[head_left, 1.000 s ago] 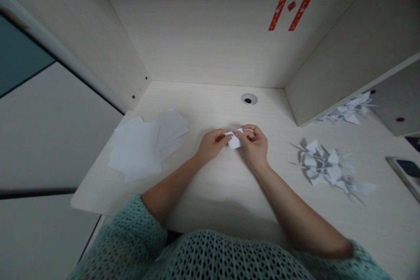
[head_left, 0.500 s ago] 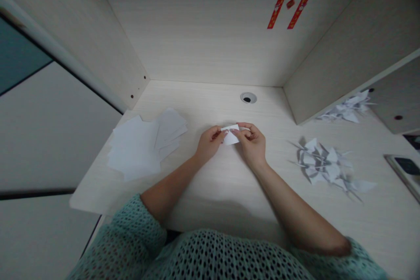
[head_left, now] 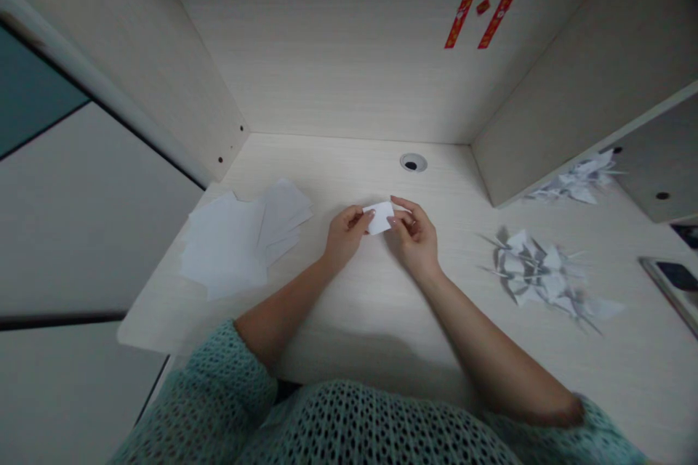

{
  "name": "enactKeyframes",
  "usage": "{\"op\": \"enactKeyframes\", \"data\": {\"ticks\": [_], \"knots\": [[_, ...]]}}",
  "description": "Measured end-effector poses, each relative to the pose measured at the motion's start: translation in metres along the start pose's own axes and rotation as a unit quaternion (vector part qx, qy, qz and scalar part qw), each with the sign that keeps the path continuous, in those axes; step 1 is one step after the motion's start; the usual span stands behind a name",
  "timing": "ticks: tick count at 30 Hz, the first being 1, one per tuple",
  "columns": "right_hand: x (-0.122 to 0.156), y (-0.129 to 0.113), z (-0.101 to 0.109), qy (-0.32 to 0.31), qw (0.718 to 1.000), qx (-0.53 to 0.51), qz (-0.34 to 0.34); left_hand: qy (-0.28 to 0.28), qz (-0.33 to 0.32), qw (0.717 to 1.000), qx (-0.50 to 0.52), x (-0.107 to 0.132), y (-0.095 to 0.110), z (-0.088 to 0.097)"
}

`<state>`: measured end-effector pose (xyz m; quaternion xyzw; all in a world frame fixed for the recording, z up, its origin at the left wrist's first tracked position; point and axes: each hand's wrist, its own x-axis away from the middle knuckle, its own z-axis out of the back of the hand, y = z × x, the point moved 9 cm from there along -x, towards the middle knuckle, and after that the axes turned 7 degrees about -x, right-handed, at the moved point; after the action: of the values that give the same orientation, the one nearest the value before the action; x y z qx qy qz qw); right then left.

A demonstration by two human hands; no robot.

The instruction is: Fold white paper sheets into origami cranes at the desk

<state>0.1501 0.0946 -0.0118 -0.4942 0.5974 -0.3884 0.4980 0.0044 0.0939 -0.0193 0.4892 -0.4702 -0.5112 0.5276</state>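
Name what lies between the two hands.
A small piece of white paper, held by the left hand and right hand, in the head view.

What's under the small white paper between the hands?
Pale wooden desk shows below the paper, held by the left hand and right hand; the desk directly beneath it is covered.

From here I can make out a pale wood-grain desk (head_left: 327, 174) with a round cable hole (head_left: 413, 163) near the back, loose white paper sheets (head_left: 223, 251) on the left, two heaps of folded paper cranes (head_left: 537, 272) (head_left: 578, 185) on the right, and a phone (head_left: 676, 276) at the far right edge.
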Motion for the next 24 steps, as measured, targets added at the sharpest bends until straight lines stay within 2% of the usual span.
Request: {"op": "enactKeyframes", "data": {"ticks": [5,9,13,18,21,24], "knots": [[-0.003,0.005,0.005,0.020,0.998,-0.059,-0.023,0.018,0.002,1.000,0.014,-0.001,-0.003,0.003],[-0.003,0.006,0.010,0.045,0.998,-0.049,-0.015,0.026,-0.002,1.000,0.015,-0.001,-0.003,0.003],[-0.002,0.003,0.010,0.039,0.999,-0.024,0.003,0.028,-0.001,0.999,0.026,-0.001,-0.003,0.003],[0.000,-0.003,0.000,-0.016,1.000,0.003,0.018,0.054,0.000,0.997,0.049,-0.001,-0.006,0.008],[0.003,-0.003,-0.014,-0.087,0.995,0.053,0.010,0.048,-0.002,0.998,0.047,-0.002,-0.005,0.008],[0.005,0.000,-0.018,-0.109,0.990,0.084,-0.006,0.034,-0.004,0.999,0.042,-0.002,-0.004,0.007]]}}
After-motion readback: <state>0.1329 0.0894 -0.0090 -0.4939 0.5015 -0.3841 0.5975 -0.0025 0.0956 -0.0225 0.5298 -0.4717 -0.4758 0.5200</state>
